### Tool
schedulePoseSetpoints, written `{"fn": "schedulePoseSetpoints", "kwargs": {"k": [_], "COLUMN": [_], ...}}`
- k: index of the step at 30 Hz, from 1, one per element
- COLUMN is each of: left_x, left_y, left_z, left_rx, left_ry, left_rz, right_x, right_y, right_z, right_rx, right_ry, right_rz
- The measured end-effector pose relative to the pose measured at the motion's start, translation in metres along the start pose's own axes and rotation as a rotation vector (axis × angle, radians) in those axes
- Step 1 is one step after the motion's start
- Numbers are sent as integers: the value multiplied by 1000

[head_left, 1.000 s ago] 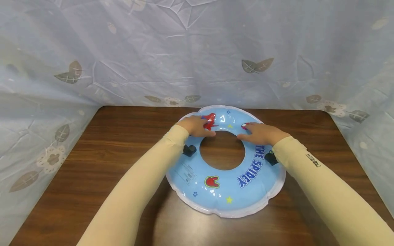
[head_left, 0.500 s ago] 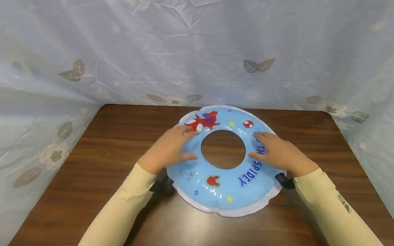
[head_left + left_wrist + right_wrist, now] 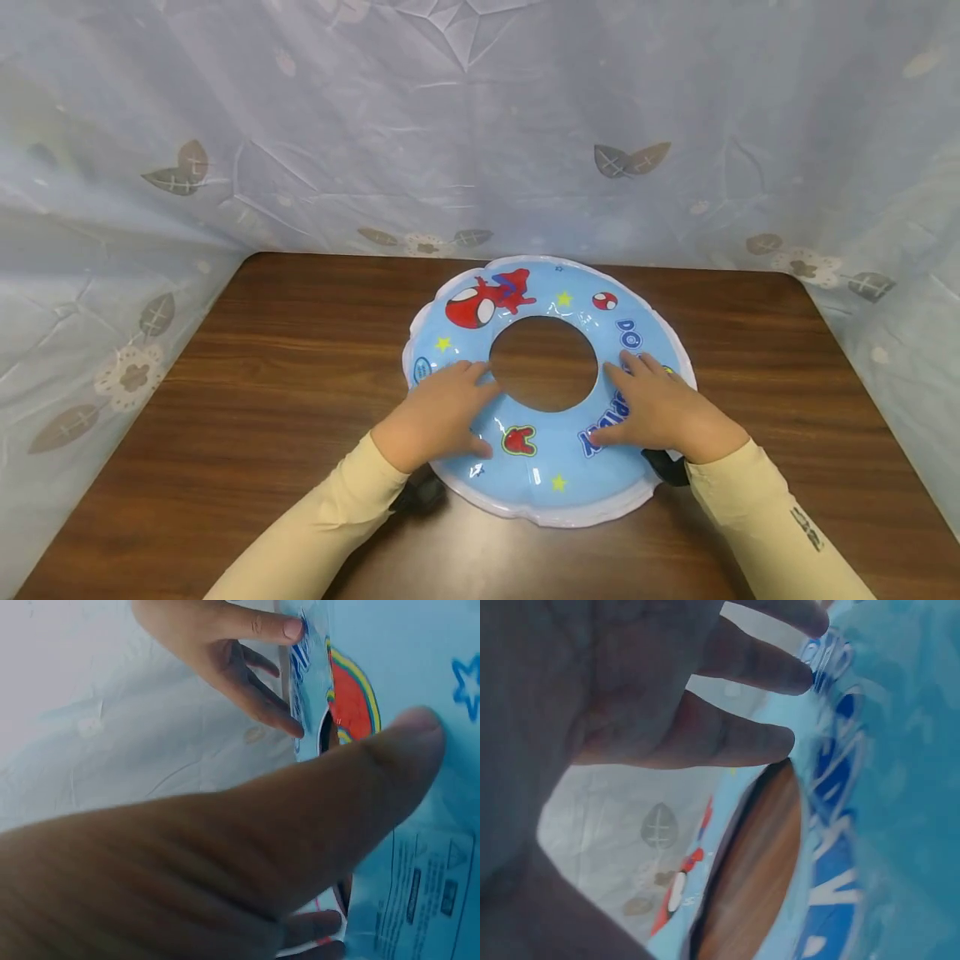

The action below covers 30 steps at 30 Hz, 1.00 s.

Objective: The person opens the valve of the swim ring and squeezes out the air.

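A light-blue inflatable swim ring [image 3: 555, 458] lies flat on the brown wooden table, printed with a red cartoon figure, stars and blue lettering. On its left side, near the hole, my left hand [image 3: 442, 417] touches the surface with fingers spread. Across the hole my right hand [image 3: 667, 412] rests on the lettering, its fingers also spread. In the left wrist view the left thumb [image 3: 405, 750] lies against the blue plastic beside a red print. The right wrist view has the right fingertips [image 3: 780, 742] at the ring's inner edge. Neither hand grips anything.
The wooden table [image 3: 300, 350] extends around the ring on all sides. Behind it and along both sides hangs a pale curtain [image 3: 480, 133] with leaf and flower prints. Dark wrist-camera bodies [image 3: 667, 467] sit below the hands.
Both hands have slid from the ring's far side back toward its near half, uncovering the red figure. They lifted off and came down again; the ring has stayed in place.
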<state>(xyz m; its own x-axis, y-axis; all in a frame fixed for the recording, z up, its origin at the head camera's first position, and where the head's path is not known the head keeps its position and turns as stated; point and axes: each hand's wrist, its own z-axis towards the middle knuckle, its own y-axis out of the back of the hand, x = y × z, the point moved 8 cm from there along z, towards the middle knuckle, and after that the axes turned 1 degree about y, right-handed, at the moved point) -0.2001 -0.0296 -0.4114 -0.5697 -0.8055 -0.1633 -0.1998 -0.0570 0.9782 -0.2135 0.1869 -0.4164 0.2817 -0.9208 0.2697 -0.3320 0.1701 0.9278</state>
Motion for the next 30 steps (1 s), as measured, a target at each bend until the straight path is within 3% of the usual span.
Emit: {"fn": "schedulePoseSetpoints", "kwargs": {"k": [4,13,16,19,21,24,30], "left_x": [-8,-18,-17,-12,-3,19,88], "left_y": [-6,-16,-16,-7,5,30,76], "left_z": [0,5,4,2,0,-3,-19], "left_rx": [33,-30,-29,-48,-84,-198,-511], "left_ry": [-12,23,16,5,9,39,202], "left_rz": [-28,30,19,-52,-97,-122,-131], "right_x": [-5,-7,-7,-8,-11,-18,-47], "right_y": [-5,-8,-7,-2,4,18,51], "right_z": [1,0,0,-1,-2,-3,-5], "right_rx": [17,22,17,-4,-30,-97,-282], "right_ry": [-13,-17,-5,16,26,42,39], "right_rz": [6,10,18,31,35,26,45]}}
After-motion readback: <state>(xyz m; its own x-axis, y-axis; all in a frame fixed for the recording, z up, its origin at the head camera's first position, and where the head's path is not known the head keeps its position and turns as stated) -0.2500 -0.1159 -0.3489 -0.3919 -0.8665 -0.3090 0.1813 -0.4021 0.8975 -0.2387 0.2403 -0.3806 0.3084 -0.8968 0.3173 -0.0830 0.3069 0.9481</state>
